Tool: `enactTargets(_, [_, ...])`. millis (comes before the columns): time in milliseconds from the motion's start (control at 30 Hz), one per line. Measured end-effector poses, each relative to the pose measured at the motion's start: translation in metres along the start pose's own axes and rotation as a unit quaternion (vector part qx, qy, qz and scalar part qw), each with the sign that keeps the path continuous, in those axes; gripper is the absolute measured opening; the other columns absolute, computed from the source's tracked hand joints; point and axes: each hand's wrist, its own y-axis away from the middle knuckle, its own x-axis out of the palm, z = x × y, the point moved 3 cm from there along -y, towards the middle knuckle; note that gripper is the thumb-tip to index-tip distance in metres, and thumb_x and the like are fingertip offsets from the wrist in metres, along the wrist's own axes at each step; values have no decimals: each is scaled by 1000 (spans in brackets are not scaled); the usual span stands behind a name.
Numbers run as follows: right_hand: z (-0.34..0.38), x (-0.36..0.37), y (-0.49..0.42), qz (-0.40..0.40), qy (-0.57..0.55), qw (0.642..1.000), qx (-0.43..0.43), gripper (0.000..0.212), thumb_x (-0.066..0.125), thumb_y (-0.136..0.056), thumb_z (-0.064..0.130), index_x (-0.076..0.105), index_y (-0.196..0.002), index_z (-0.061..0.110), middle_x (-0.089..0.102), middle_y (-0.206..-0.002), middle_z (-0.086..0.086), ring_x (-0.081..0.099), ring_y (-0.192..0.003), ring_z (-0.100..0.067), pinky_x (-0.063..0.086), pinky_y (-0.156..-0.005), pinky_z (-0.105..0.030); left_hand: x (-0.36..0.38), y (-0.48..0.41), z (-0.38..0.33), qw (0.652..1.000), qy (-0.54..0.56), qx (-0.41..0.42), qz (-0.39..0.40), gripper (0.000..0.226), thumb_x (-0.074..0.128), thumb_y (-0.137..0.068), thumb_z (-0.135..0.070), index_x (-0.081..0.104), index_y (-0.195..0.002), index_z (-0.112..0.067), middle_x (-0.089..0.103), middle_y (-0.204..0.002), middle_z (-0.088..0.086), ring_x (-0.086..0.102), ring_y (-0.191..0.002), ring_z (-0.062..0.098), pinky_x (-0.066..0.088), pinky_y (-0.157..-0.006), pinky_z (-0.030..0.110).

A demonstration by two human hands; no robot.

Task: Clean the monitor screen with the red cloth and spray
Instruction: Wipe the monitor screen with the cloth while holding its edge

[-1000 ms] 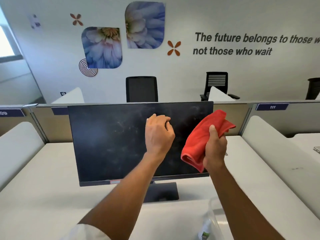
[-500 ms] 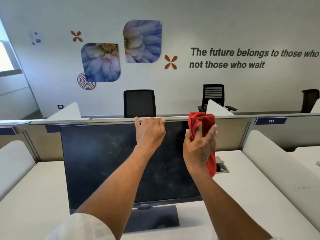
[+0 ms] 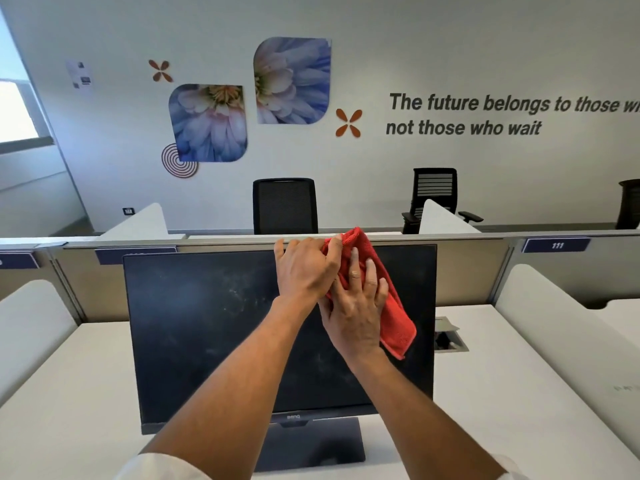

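Grip, right hand [image 3: 356,313]: fingers [image 3: 370,271] straight and spread, flat on the cloth [image 3: 394,317], pressing it to the monitor [image 3: 207,323]. Nothing is curled round it.

Grip, left hand [image 3: 304,271]: just left of the right hand and touching it. Fingers are hooked over the monitor's top edge. Its thumb side overlaps the cloth's upper end; whether it pinches the cloth there cannot be told.

Cloth: red, folded into a long strip against the upper right of the screen. Its long axis slants from an upper end poking above the top edge, beside the left hand, down and rightward past the right hand. The lower end hangs loose below and right of that hand.

Monitor: upright, screen dark and smeared with dust. Most of the screen lies left of and below both hands. The stand [image 3: 311,445] sits directly below the grips.

Desk [image 3: 502,393]: white, spread under the forearms, with a cable hatch [image 3: 448,336] right of the cloth's lower end.

Partition [image 3: 467,271]: behind the hands, labelled 111 [image 3: 556,244].

Chair [image 3: 284,206]: black, beyond and above the left hand.
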Motion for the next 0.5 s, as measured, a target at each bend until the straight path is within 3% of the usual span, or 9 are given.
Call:
enactTargets(100, [-27, -3, -10, 7, 24, 999, 32, 54, 38, -97, 54, 34, -147, 36, 23, -160, -10, 23, -144, -44, 18, -111, -65, 1, -1, -1, 1000, -19, 3, 20, 71, 17, -85, -78, 64, -67, -27, 63, -70, -10, 58, -87, 15, 17, -114, 48])
enactTargets(200, [-68, -10, -19, 12, 18, 988, 152, 54, 38, -95, 51, 45, -141, 24, 20, -160, -16, 21, -143, -47, 20, -110, -69, 1, 0, -1, 999, -22, 10, 21, 78, 13, -81, -84, 66, -71, -28, 62, -71, -11, 59, -88, 14, 14, -115, 49])
enactTargets(300, [-101, -17, -22, 8, -21, 970, 243, 60, 33, -95, 51, 42, -143, 16, 15, -160, -19, 17, -145, -45, 21, -111, -67, 1, 2, 0, 999, -26, 15, 21, 81, 12, -81, -84, 70, -81, -28, 64, -79, -11, 59, -91, 13, 8, -117, 49])
enactTargets(500, [-95, -17, -22, -1, -49, 968, 247, 61, 30, -98, 46, 30, -150, 14, 16, -160, -18, 19, -145, -42, 21, -114, -62, 4, 1, 2, 999, -25, 8, 29, 79, 14, -81, -83, 71, -87, -28, 65, -87, -10, 57, -98, 13, 2, -117, 49])
